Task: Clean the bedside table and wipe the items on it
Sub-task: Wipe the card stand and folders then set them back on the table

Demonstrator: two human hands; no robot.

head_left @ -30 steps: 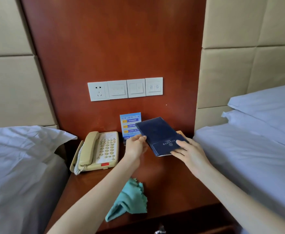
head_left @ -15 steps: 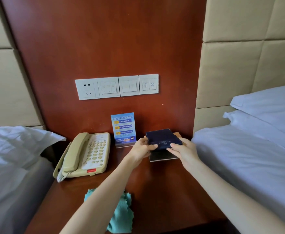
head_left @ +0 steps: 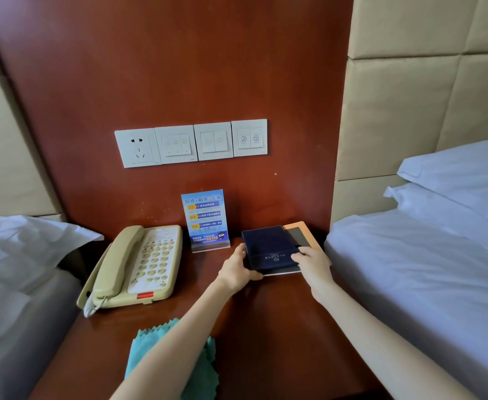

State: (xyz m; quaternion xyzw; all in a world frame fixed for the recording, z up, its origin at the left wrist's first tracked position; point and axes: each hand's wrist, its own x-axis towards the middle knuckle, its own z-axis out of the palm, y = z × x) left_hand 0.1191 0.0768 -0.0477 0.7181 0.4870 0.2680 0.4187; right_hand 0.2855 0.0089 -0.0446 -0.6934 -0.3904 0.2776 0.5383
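Note:
A dark blue booklet (head_left: 267, 249) lies flat on a small stack at the back right of the wooden bedside table (head_left: 280, 336). Under it show a dark item (head_left: 297, 236) and an orange-tan folder (head_left: 306, 229). My left hand (head_left: 237, 268) grips the booklet's left edge, and my right hand (head_left: 313, 265) rests its fingers on the right edge. A teal cloth (head_left: 199, 373) lies crumpled near the table's front, partly hidden under my left forearm. A beige telephone (head_left: 136, 267) sits at the left. A blue notice card (head_left: 205, 219) stands in a clear holder at the back.
Beds with white linen flank the table: one at the left (head_left: 20, 269), one at the right (head_left: 424, 269). A row of white switches and a socket (head_left: 191, 142) is set in the wooden wall panel above the table.
The blue booklet was held tilted above the table; now it is lowered flat onto the stack at the back right. Both hands moved down and back with it. The camera view shifted.

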